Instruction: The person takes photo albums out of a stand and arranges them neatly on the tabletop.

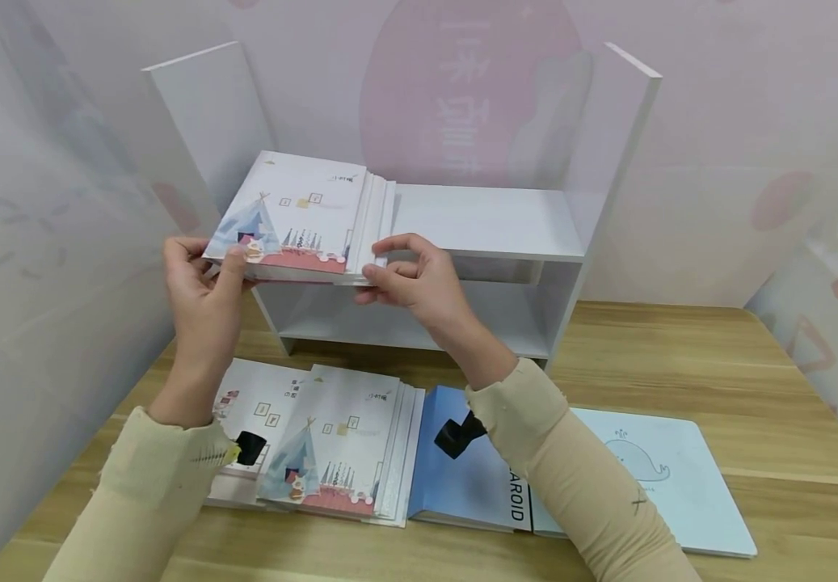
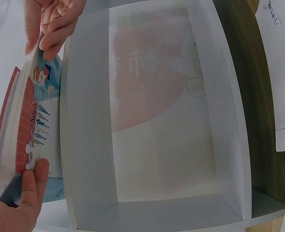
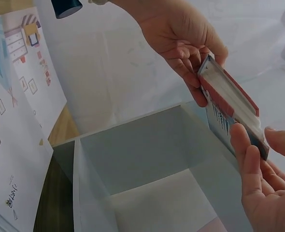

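Both hands hold a thick white book point(image 1: 291, 214) above the upper shelf of a white desk shelf point(image 1: 487, 218). Its cover shows a blue tent and a red floor strip. My left hand point(image 1: 204, 299) grips the near left corner, thumb on the cover and fingers beneath. My right hand point(image 1: 422, 283) pinches the right side near the layered white spine edge. The book is tilted in the left wrist view, where its red-trimmed edge shows between the hands. Its underside is mostly hidden in the head view.
Below the shelf, a matching tent book point(image 1: 349, 436) overlaps another white book point(image 1: 258, 388) on the wooden table point(image 1: 680, 356). A blue book point(image 1: 455, 477) and a pale blue whale book point(image 1: 695, 485) lie to the right. Tall side panels point(image 1: 611, 145) flank the shelf.
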Demonstrator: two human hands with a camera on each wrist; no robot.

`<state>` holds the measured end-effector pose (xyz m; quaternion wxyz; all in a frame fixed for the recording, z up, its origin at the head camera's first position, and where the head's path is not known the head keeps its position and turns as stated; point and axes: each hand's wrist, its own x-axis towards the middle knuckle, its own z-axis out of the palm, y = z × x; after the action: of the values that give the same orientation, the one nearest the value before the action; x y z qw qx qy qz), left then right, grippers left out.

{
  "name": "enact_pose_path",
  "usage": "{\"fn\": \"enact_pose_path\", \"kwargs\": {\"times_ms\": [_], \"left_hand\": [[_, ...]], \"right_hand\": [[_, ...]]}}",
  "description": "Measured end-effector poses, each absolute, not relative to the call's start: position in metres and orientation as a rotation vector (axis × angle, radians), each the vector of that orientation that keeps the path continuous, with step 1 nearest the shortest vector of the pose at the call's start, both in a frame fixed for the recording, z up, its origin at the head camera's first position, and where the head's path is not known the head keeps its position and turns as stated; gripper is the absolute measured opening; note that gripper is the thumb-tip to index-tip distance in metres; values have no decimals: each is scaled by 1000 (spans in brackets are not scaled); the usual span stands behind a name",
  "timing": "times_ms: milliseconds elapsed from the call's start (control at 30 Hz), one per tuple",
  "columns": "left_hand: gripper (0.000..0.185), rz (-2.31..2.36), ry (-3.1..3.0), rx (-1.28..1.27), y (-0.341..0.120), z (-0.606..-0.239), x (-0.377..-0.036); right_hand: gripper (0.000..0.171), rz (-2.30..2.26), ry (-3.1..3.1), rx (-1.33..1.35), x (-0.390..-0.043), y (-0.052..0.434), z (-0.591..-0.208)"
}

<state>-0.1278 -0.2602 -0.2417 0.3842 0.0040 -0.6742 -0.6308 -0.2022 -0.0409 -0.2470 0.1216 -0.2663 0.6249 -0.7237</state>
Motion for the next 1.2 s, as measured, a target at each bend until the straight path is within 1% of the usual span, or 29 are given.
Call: {"fn": "enact_pose_path", "kwargs": {"times_ms": [300,467,600,800,1000,1200], "left_hand": [[23,-1541,-1707,-31,-253,-242,-125],[23,-1504,-1702,-49,-249,-241,-123],[24,-1459,-1719,-63,-245,-241,-120],[25,-1518,-1674,-139,-237,-241,-118],[28,-1506,-1700,-169,-224,-239,-112],[31,-1477,-1735,-236,-210,-235,-104]], "right_hand": [[27,-2184,1866,-748,-201,-39,-250],[26,-2148,1970,-807,-201,-38,-251],[28,-2126,2071,-852,-199,-36,-252],[28,-2159,2142,-871,-195,-31,-253],[28,-2226,2151,-874,-192,-24,-253],[31,-2199,2185,-854,-187,-17,-256]]}}
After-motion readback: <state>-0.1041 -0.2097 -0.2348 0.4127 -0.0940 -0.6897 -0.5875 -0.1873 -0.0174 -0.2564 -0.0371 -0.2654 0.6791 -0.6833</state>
